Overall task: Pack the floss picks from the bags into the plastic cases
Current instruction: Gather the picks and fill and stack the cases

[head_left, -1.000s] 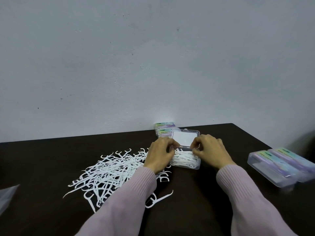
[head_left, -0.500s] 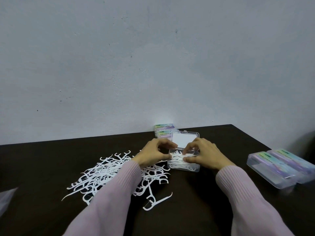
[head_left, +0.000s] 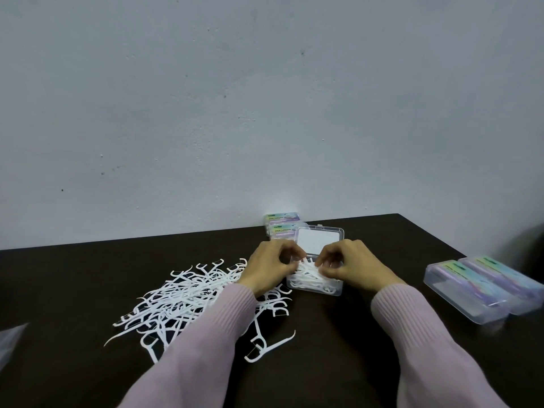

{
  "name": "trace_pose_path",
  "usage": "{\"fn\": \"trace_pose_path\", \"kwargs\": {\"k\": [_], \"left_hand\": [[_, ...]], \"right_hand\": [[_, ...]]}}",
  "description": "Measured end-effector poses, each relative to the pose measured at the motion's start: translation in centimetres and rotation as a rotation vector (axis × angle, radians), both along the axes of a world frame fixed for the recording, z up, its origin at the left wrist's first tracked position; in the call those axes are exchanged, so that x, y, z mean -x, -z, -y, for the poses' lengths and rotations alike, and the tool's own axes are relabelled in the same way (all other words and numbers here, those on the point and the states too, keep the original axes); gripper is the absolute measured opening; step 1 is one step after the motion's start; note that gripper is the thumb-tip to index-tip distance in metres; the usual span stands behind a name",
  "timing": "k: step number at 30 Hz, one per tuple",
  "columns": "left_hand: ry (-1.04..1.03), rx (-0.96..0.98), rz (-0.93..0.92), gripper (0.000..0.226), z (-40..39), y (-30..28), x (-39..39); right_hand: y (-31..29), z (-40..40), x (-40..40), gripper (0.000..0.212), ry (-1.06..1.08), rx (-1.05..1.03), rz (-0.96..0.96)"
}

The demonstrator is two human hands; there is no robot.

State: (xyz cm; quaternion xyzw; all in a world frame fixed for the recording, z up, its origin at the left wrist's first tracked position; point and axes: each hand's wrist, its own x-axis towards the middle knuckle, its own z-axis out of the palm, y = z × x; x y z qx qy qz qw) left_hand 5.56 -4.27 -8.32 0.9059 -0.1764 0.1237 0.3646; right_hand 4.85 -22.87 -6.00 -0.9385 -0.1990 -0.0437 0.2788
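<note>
An open clear plastic case (head_left: 319,287) sits at the table's middle, its lid (head_left: 319,241) tipped back toward the wall. White floss picks fill it. My left hand (head_left: 269,267) is at the case's left edge and my right hand (head_left: 351,266) at its right; the curled fingertips of both pinch the floss picks (head_left: 309,270) inside the case. A loose pile of white floss picks (head_left: 188,298) lies on the dark table to the left, partly under my left sleeve.
Two closed cases (head_left: 482,285) with coloured labels lie at the right edge of the table. Two more labelled cases (head_left: 282,226) stand stacked against the wall behind the open one. A clear bag corner (head_left: 10,343) shows at far left. The grey wall runs along the table's back edge.
Both hands have shifted from the rim of the case to the picks inside it, fingertips now pinching them. My left arm has swung a little leftward over the pile.
</note>
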Motion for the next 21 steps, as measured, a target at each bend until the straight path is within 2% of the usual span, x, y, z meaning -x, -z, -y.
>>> {"fn": "trace_pose_path", "kwargs": {"k": [2, 7, 15, 19, 21], "left_hand": [[0.009, 0.004, 0.007, 0.024, 0.09, -0.07, 0.11], [0.009, -0.016, 0.021, 0.012, 0.1, -0.27, 0.33], [-0.075, -0.165, 0.07, 0.006, 0.16, 0.05, -0.06], [-0.078, -0.148, 0.046, 0.019, 0.58, -0.48, 0.44], [-0.089, -0.127, 0.024, 0.018, 0.61, -0.75, 0.61]], "right_hand": [[-0.08, 0.26, -0.08, 0.011, 0.002, -0.035, 0.007], [-0.26, 0.32, 0.19, 0.013, -0.053, -0.03, -0.053], [-0.22, 0.16, 0.23, 0.01, 0.041, 0.123, 0.02], [-0.25, -0.11, 0.24, 0.012, 0.01, 0.118, -0.022], [-0.26, -0.13, 0.26, 0.008, 0.016, 0.101, -0.007]]}}
